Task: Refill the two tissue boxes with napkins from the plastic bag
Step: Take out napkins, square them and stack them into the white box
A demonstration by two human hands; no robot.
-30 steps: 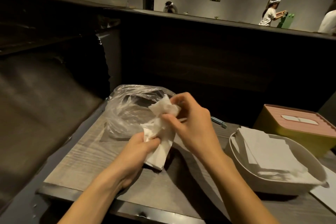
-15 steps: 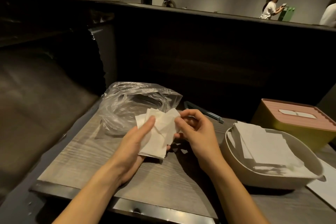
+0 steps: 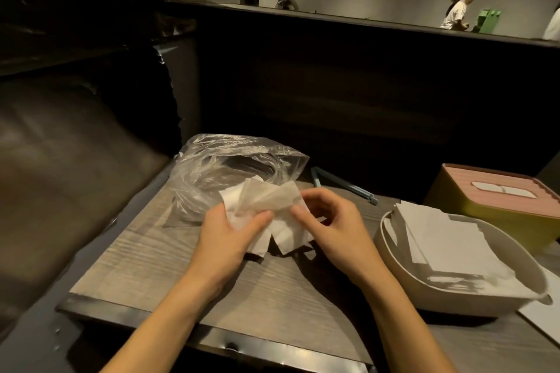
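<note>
My left hand (image 3: 227, 233) grips a small bunch of white napkins (image 3: 283, 230) just above the wooden table (image 3: 169, 251). My right hand (image 3: 336, 221) pinches the top napkin at its right edge and lifts it, blurred, off the bunch. Behind the hands lies the crumpled clear plastic bag (image 3: 224, 169). To the right stands a white open tissue box (image 3: 454, 291) holding a stack of napkins (image 3: 448, 245). Behind that box sits a yellow tissue box with a pink lid (image 3: 497, 200), closed.
A blue clip-like tool (image 3: 342, 183) lies on the table behind my right hand. A white lid or sheet (image 3: 542, 315) lies at the far right edge. A dark sofa (image 3: 60, 160) runs along the left, a dark partition behind. People stand far off in the room.
The napkin bunch has spread; my right hand now peels the top napkin upward while my left thumb clamps the rest. Both hands stay in front of the bag.
</note>
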